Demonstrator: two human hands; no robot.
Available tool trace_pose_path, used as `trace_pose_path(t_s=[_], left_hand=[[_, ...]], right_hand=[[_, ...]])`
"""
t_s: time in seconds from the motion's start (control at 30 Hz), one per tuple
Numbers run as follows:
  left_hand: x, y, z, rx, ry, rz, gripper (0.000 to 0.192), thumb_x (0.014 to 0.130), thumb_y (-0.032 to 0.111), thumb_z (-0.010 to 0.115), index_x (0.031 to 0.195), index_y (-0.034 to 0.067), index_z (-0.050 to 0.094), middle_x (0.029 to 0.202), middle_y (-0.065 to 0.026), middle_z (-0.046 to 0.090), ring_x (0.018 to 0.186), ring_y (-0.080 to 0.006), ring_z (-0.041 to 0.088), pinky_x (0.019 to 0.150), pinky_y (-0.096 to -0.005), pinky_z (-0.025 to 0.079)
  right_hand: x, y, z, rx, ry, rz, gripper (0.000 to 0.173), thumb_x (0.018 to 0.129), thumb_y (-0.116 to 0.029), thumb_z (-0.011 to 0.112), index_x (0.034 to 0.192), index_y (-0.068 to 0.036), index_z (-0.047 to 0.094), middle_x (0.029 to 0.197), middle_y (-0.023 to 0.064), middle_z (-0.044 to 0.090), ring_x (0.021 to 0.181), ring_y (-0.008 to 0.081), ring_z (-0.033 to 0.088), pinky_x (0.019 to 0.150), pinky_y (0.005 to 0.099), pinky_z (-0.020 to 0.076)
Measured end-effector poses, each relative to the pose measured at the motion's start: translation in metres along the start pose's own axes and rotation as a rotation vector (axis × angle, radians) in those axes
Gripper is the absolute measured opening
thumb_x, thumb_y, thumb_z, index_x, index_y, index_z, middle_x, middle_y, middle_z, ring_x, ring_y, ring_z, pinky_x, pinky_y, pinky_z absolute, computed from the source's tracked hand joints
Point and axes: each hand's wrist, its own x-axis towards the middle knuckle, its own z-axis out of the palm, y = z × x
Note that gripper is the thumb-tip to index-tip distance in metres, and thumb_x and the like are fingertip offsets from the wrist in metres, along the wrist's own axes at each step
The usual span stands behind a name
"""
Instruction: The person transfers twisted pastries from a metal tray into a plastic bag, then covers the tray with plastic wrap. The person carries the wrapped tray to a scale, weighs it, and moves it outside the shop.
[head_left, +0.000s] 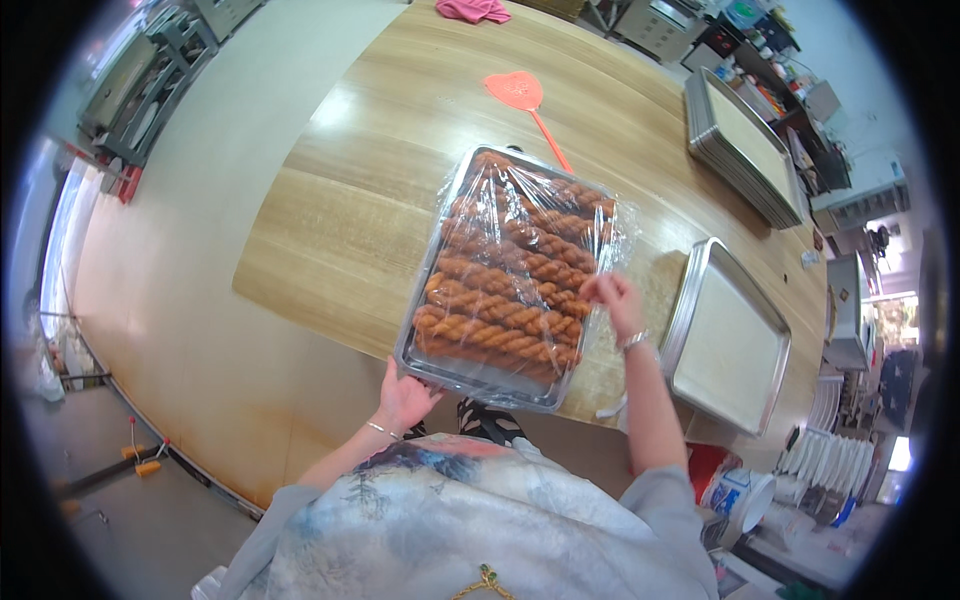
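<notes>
A metal tray (407, 346) holds rows of brown fried dough twists (495, 304), with clear plastic film (517, 196) stretched over them. The film is wrinkled and hangs past the tray's right rim. The tray's near end juts over the table edge. My left hand (406, 399) holds the near left corner, palm up, its fingers partly hidden under the tray. At the right rim is my right hand (616, 297), fingers bent and slightly blurred beside the film; whether they pinch it is unclear.
On the wooden table (337, 225), a red-orange fly swatter (517, 91) lies beyond the tray. Stacked metal trays stand to the right, one stack (727, 352) nearer and another (742, 142) farther. A pink cloth (472, 9) lies at the far edge. White buckets (739, 496) stand at lower right.
</notes>
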Motion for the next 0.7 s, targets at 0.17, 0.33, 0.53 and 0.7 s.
trace_pose_path(t_s=[0.17, 0.33, 0.53, 0.7], left_hand=[[0.004, -0.03, 0.005, 0.1, 0.045, 0.208, 0.066, 0.09, 0.063, 0.029, 0.136, 0.015, 0.036, 0.136, -0.0027, 0.041, 0.125, -0.0211, 0.037, 0.103, -0.043, 0.027], [0.011, -0.047, 0.011, 0.085, 0.231, 0.36, 0.053, 0.095, 0.054, 0.026, 0.129, 0.018, 0.043, 0.128, 0.0007, 0.049, 0.119, -0.0198, 0.043, 0.1, -0.0455, 0.034], [0.025, -0.057, 0.018, 0.042, 0.343, 0.395, 0.055, 0.095, 0.054, 0.027, 0.128, 0.014, 0.045, 0.127, -0.0024, 0.052, 0.12, -0.0225, 0.044, 0.099, -0.0485, 0.035], [0.023, -0.048, 0.028, 0.015, 0.295, 0.495, 0.062, 0.093, 0.056, 0.032, 0.134, 0.01, 0.041, 0.136, -0.006, 0.045, 0.126, -0.0232, 0.039, 0.104, -0.0453, 0.031]], right_hand=[[0.178, 0.009, -0.05, -0.559, 0.117, -0.233, 0.024, 0.084, -0.023, 0.053, 0.093, -0.005, 0.065, 0.087, 0.0145, 0.066, 0.082, 0.028, 0.062, 0.074, 0.0354, 0.0481], [0.283, 0.013, -0.038, -1.06, -0.162, -0.026, 0.047, 0.086, -0.033, 0.045, 0.118, 0.0, 0.054, 0.118, 0.0238, 0.055, 0.111, 0.0378, 0.052, 0.097, 0.0436, 0.0386], [0.298, 0.027, -0.03, -0.267, -0.35, 0.39, 0.028, 0.089, -0.03, 0.052, 0.086, -0.002, 0.059, 0.068, 0.0089, 0.064, 0.049, 0.0211, 0.061, 0.041, 0.0332, 0.0499], [0.298, 0.038, -0.032, -0.104, -0.338, 0.487, 0.023, 0.089, -0.025, 0.051, 0.089, -0.003, 0.057, 0.071, 0.0115, 0.065, 0.049, 0.0232, 0.061, 0.04, 0.0361, 0.0495]])
